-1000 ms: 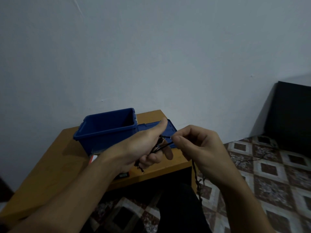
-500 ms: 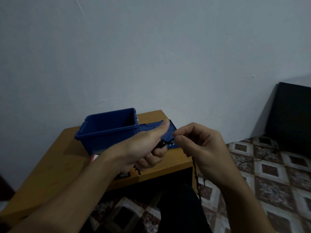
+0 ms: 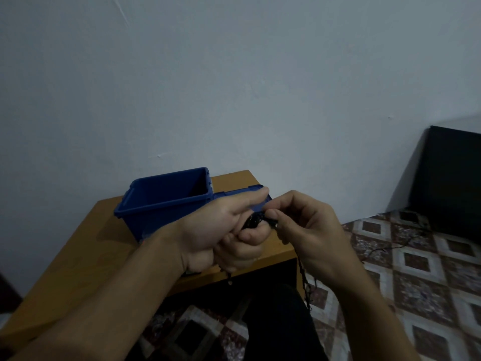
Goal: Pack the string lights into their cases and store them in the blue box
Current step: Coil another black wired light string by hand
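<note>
Two bare hands meet above the near edge of a wooden table (image 3: 78, 246), both busy with one dark strand of string lights (image 3: 253, 220). Furthest left of the fingers stands the blue box (image 3: 166, 201), open at the top, resting on the table just behind the left wrist; the part of its inside that shows is dark, and no contents can be made out in it. A blue lid (image 3: 234, 195) lies flat beside the box, directly behind the left thumb.

Next comes the left hand (image 3: 221, 230): its fingers are curled shut around a bundled coil of the lights, the thumb stretched forward over the top, and a short dark end dangles below the little finger. Touching it from the other side, the right hand (image 3: 309, 227) pinches the strand between thumb and fingertips (image 3: 272, 213), the remaining fingers bent in. From beneath the right palm the rest of the wire hangs down past the table's front edge towards the patterned floor tiles (image 3: 416, 269). Beyond the right fingers, more thin wire trails across those tiles towards a dark panel (image 3: 455, 183) leaning at the wall.
</note>
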`<act>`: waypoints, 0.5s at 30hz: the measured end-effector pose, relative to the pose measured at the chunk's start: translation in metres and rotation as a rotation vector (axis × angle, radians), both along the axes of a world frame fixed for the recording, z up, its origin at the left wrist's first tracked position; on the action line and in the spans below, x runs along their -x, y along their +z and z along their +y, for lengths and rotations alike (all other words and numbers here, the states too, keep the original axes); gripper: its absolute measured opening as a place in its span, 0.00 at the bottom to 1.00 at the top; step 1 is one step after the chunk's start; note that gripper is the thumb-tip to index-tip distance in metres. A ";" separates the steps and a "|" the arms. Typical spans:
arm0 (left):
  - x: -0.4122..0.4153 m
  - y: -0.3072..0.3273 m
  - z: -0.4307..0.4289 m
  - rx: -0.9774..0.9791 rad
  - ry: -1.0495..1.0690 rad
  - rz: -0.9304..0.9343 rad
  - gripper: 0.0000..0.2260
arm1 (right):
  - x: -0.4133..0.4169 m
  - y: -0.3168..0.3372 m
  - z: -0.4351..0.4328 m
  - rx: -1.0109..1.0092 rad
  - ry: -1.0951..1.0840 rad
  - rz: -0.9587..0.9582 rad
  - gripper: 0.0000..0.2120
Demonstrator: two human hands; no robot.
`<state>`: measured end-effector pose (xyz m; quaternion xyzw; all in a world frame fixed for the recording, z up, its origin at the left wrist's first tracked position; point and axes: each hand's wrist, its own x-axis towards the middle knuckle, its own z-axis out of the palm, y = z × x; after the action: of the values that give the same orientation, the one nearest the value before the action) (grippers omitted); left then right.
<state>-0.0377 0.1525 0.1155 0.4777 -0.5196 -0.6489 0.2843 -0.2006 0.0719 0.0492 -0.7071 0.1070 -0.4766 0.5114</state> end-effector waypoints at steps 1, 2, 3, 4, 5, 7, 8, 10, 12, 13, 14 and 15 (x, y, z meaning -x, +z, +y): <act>-0.001 0.000 0.000 0.000 -0.023 0.074 0.27 | 0.000 -0.001 0.000 0.003 0.002 0.012 0.04; -0.001 0.000 0.000 0.000 -0.045 0.142 0.25 | 0.000 -0.001 -0.001 0.003 0.005 0.022 0.06; -0.001 0.000 0.000 -0.003 -0.066 0.206 0.24 | 0.000 -0.002 -0.001 0.004 0.009 0.031 0.08; -0.002 0.000 0.000 -0.006 -0.086 0.266 0.23 | 0.000 -0.002 -0.001 0.011 0.012 0.044 0.10; -0.002 0.000 0.000 -0.007 -0.103 0.316 0.23 | 0.000 -0.002 -0.001 0.023 0.019 0.059 0.11; -0.001 0.001 0.000 0.009 -0.123 0.381 0.22 | -0.001 -0.001 0.000 0.042 0.053 0.081 0.12; -0.001 0.002 0.000 0.022 -0.128 0.404 0.22 | -0.001 -0.001 0.000 0.035 0.075 0.083 0.13; -0.001 0.003 0.000 0.049 -0.125 0.437 0.21 | 0.000 -0.002 -0.001 0.005 0.121 0.073 0.15; -0.001 0.004 0.001 0.071 -0.114 0.468 0.20 | 0.000 -0.004 -0.001 -0.053 0.194 0.051 0.15; -0.002 0.005 0.002 0.080 -0.108 0.490 0.20 | 0.000 -0.005 -0.002 -0.091 0.233 0.041 0.15; -0.002 0.006 0.002 0.089 -0.099 0.513 0.19 | 0.000 -0.006 -0.002 -0.128 0.262 0.035 0.15; -0.002 0.007 0.001 0.098 -0.087 0.534 0.20 | -0.001 -0.007 -0.003 -0.157 0.280 0.032 0.16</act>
<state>-0.0355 0.1540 0.1221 0.2529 -0.4769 -0.7375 0.4057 -0.1996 0.0692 0.0424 -0.6803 0.0526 -0.3797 0.6247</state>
